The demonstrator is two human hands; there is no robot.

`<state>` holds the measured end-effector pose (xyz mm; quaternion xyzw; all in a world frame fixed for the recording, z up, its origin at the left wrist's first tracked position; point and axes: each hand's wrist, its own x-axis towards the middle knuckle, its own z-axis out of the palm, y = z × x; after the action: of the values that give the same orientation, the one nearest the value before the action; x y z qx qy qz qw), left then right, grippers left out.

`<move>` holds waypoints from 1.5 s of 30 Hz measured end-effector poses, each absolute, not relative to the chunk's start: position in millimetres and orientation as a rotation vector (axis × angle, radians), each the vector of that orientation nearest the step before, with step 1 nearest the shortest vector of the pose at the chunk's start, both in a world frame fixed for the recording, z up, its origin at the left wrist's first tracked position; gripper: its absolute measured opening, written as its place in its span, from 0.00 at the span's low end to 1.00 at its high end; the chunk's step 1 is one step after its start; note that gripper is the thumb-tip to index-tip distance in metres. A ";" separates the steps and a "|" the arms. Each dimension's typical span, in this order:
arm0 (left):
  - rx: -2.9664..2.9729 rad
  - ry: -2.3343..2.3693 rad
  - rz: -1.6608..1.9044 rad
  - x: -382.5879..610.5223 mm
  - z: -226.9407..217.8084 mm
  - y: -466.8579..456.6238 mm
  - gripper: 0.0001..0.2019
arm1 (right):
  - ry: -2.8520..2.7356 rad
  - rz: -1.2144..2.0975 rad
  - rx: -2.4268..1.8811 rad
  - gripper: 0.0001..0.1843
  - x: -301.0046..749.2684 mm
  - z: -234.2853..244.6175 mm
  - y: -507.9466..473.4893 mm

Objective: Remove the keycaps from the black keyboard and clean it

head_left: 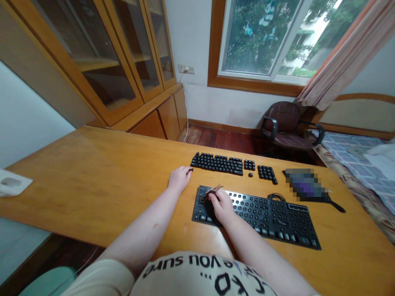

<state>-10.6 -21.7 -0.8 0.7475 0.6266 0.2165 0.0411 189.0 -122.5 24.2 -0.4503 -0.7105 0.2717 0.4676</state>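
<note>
My left hand (180, 179) is closed in a pinch at the left end of the loose keycaps, with a small black keycap (191, 169) at its fingertips. Over the left part of a black keyboard (271, 216), my right hand (223, 203) grips a small tool with thin prongs (217, 188); its exact kind is unclear. Bare key switches cover most of the keyboard, while caps stay along its front row. Black keycaps (217, 163) lie in keyboard-like rows behind it, with a number block (267, 173) and a lone cap (250, 175) to the right.
A coiled cable (277, 197) lies behind the keyboard. On the right of the wooden desk (101, 176) is a dark, blurred-out item (305, 185) with a handle-like end. A white object (14, 183) sits at the left edge. Beyond stand a chair (284, 123) and glass-fronted cabinet (123, 53).
</note>
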 end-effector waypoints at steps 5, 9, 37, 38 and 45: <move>2.311 1.898 0.668 -11.0 -2.4 -20.3 0.14 | -1.755 0.657 -1.116 0.10 189.6 23.4 -122.9; 2.326 1.887 0.677 -11.1 -4.1 -19.8 0.15 | -1.761 0.647 -1.123 0.11 190.0 22.3 -122.6; 2.308 1.936 0.596 -10.6 -3.3 -16.6 0.31 | -1.776 0.635 -1.138 0.11 189.2 25.7 -122.8; 2.303 1.931 0.587 -11.0 -3.8 -16.1 0.31 | -1.777 0.633 -1.139 0.11 189.1 25.9 -123.0; 2.253 1.878 0.627 -13.2 -6.3 -13.5 0.31 | -1.792 0.626 -1.145 0.11 189.2 28.9 -122.9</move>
<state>-13.2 -13.5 -6.3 0.7494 0.6245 0.2084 0.0712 189.2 -122.9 28.9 -0.4623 -0.7235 0.2527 0.4461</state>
